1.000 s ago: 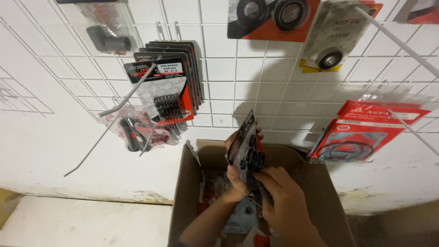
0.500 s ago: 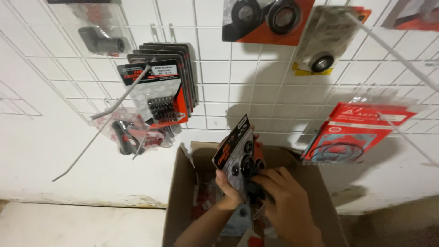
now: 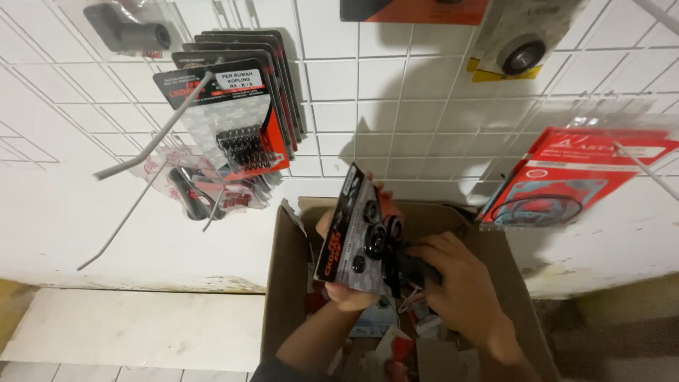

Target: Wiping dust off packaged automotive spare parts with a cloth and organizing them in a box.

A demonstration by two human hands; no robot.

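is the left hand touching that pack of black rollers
Touching: the head view shows the left hand gripping the lower edge of the blister pack over the cardboard box.

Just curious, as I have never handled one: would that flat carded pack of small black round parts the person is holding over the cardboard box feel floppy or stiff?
Probably fairly stiff: the carded pack stands upright, unbent, in the left hand. Likely light, since the fingers pinch only its lower edge. The glossy front may be a little slippery.
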